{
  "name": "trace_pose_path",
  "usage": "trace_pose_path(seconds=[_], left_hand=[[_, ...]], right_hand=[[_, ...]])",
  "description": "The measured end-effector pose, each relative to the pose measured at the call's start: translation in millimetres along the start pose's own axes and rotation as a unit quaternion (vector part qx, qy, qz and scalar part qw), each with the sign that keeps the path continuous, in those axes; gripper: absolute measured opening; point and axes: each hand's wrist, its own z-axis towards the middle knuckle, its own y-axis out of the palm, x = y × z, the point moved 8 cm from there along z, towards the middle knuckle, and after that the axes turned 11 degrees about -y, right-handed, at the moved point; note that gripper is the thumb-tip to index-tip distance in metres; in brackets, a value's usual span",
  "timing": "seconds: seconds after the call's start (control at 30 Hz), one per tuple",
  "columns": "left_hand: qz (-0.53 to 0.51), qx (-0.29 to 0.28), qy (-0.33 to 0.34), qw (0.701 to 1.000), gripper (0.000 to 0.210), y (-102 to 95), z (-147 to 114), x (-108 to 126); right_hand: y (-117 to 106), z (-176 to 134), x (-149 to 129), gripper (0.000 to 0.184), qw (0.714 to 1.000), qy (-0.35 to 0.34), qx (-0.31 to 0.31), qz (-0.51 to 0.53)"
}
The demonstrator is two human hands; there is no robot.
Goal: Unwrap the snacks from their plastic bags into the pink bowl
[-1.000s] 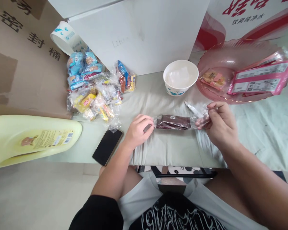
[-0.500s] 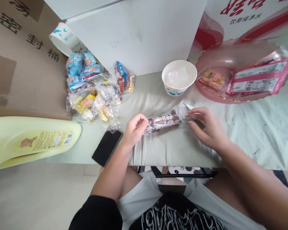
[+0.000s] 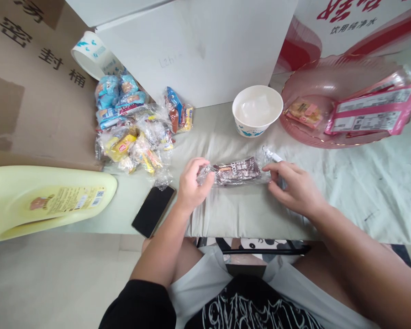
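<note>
Centrally, a cocoa-labelled snack pack (image 3: pixel 238 170) lies between both hands over the desk (image 3: pixel 233 214). As for progress, it is within clear film (image 3: pixel 261 157), its brown wrapper showing no tear; film extends past each end, and whether these ends are sealed or slit cannot be told. The left hand (image 3: pixel 196 183) curls around one end, the right hand (image 3: pixel 294 185) meets the other; whether either grip is clenched is unclear. Beyond stands a paper bowl (image 3: pixel 256 109); leftward, a heap of wrapped snacks (image 3: pixel 123 145); rightward, a pink basin (image 3: pixel 332 75).
</note>
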Motion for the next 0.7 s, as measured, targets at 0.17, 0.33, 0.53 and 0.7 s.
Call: trace_pose_path(seconds=[0.17,0.33,0.53,0.7], left_hand=[[0.087,-0.052,0.084,0.991,0.020,14.5,-6,10],[0.108,-0.049,0.082,0.990,0.012,15.7,-7,9],[0.086,0.021,0.138,0.986,0.018,-0.1,-12,30],[0.035,-0.022,0.174,0.984,0.030,0.2,-21,42]], right_hand=[[6,2,-17,0.016,0.995,-0.082,-0.034,0.049],[8,5,-22,0.014,0.992,-0.097,-0.057,0.057],[7,7,-22,0.016,0.992,-0.106,-0.054,0.029],[11,5,-18,0.017,0.994,-0.093,-0.055,0.026]])
